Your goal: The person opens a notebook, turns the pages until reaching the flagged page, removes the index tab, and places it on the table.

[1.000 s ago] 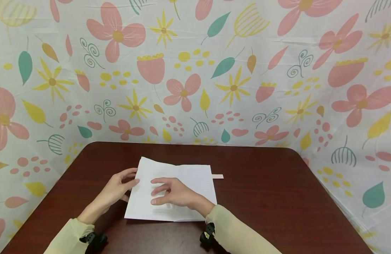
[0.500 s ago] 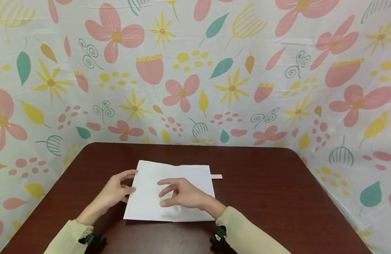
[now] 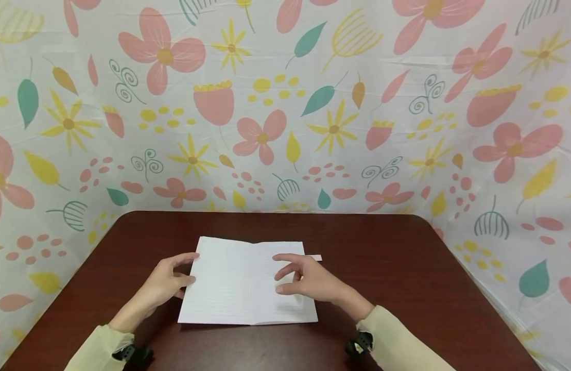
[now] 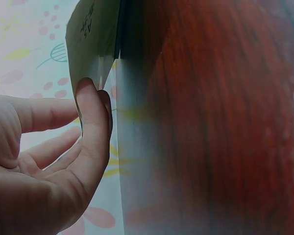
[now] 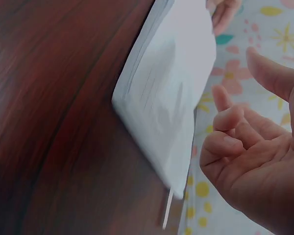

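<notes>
An open notebook (image 3: 222, 283) with white ruled pages lies on the table, its fold running down the middle. My left hand (image 3: 162, 281) holds its left edge. In the left wrist view, the fingers (image 4: 94, 132) of that hand pinch the edge by the cover's outer face (image 4: 90, 44), which bears dark writing. Over the right page hovers my right hand (image 3: 310, 278), fingers loosely bent and holding nothing; its shadow falls on the paper. The right wrist view shows this hand (image 5: 250, 142) apart from the notebook (image 5: 161, 98). A pale pink strip (image 3: 317, 257) sticks out past the right edge.
The dark reddish-brown table (image 3: 382, 268) has rounded far corners. Behind it and at both sides hangs a white cloth (image 3: 285, 67) printed with flowers and leaves. Each wrist wears a small black camera (image 3: 359, 344).
My right hand has moved rightward from over the left page to over the right page. The left page has settled lower and flatter, with my left hand staying at its edge.
</notes>
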The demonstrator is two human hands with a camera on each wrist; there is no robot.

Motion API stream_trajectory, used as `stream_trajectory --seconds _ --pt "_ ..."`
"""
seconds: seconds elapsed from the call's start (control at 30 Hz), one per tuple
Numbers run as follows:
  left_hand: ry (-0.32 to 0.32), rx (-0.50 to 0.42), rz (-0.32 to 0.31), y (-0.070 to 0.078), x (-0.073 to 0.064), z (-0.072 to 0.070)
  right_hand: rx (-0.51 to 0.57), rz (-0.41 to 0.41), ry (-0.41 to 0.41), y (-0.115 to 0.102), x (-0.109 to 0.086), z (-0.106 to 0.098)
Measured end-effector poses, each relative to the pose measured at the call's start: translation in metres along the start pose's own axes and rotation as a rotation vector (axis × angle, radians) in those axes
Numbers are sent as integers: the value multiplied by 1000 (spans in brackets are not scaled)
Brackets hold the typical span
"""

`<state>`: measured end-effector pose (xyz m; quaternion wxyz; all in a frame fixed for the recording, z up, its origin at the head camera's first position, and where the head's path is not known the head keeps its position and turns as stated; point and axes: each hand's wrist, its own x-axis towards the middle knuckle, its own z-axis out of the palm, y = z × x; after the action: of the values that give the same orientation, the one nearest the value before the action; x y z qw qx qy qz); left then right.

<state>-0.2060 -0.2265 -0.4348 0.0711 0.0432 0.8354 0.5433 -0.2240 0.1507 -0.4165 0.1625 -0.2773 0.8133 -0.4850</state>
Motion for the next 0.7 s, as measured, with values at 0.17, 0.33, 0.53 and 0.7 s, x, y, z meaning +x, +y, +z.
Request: stream_trajectory --seconds 0.17,0.33,0.53,0.7 --pt "4 -14 -14 1 -1 1 -60 -1 49 12 -12 -15" --pt "6 -29 -27 1 -1 2 -121 7 92 21 -23 -28" --pt "6 -28 -29 1 -1 2 -196 13 112 32 -31 -38" --pt "1 -15 -26 3 -1 2 -297 10 93 37 -38 -42"
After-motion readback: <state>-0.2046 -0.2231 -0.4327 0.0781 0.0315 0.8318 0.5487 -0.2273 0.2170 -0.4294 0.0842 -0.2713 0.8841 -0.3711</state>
